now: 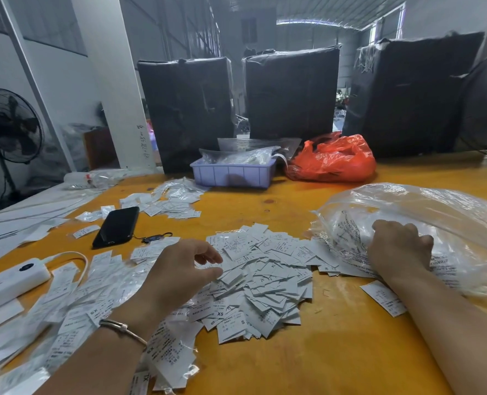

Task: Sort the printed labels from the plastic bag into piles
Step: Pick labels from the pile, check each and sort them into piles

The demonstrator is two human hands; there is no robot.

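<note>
Many labels [260,283] heaped between left hand [179,269] and right hand [397,248].

Both bare forearms reach forward from the lower edge of view. The left hand [179,269] hovers palm-down, fingers loosely curled, thumb and forefinger tips near each other, a thin metal bangle [122,329] round its wrist. The right hand [399,246] lies knuckles-up, fingers bent downward.

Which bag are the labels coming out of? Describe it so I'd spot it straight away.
On the orange table, look to the right side, where the right hand presses down. Under it lies the clear plastic bag, crumpled, with printed labels inside. Unlike the red bag further back, it is see-through.
</note>
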